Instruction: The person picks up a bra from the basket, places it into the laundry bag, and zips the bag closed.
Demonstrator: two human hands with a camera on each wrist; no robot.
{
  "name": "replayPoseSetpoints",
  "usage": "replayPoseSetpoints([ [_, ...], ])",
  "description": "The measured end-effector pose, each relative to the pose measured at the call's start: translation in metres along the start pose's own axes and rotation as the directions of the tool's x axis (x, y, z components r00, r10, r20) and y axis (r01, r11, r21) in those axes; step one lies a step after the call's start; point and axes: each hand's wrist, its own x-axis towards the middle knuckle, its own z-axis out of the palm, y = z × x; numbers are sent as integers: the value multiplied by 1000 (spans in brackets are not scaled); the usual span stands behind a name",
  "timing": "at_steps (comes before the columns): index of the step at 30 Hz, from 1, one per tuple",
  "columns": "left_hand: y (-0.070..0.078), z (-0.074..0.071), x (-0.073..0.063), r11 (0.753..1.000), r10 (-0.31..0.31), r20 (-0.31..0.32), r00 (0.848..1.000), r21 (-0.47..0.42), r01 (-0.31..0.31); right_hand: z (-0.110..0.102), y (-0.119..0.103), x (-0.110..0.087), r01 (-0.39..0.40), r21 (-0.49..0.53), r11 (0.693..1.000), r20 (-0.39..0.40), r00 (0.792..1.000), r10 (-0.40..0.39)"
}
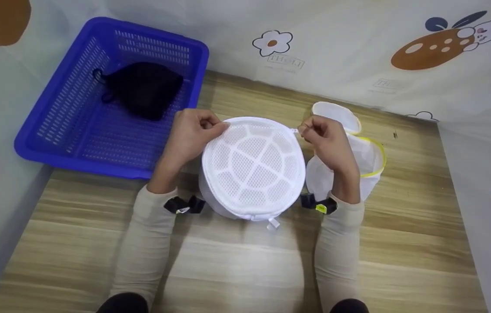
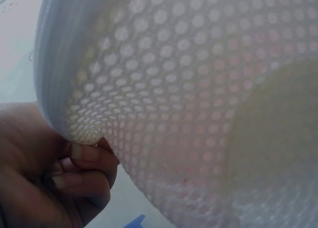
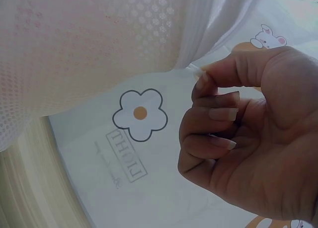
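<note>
Mesh bag (image 1: 254, 161), white and drum-shaped, sits at mid-frame. Your left hand (image 1: 191, 134) pinches its rim while your right hand (image 1: 329, 141) pinches a small white tab (image 3: 195, 69) at its edge, probably keeping it steady from both sides. The blue slotted plastic basket (image 1: 45, 154), upper left, contains a black cloth pouch (image 1: 145, 89); the yellow-edged white bag (image 1: 368, 184), right, seems placed for working room.
</note>
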Motion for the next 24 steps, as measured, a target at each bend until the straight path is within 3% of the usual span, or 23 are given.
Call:
replayPoseSetpoints([
  [13,1,-1,-1,998,-43,-32,999,-48,41,-1,0,0,-8,-8,1000,0,1000,8],
  [24,1,-2,-1,997,-77,-60,995,-36,75,-2,-1,-1,-12,-9,1000,-2,1000,12],
])
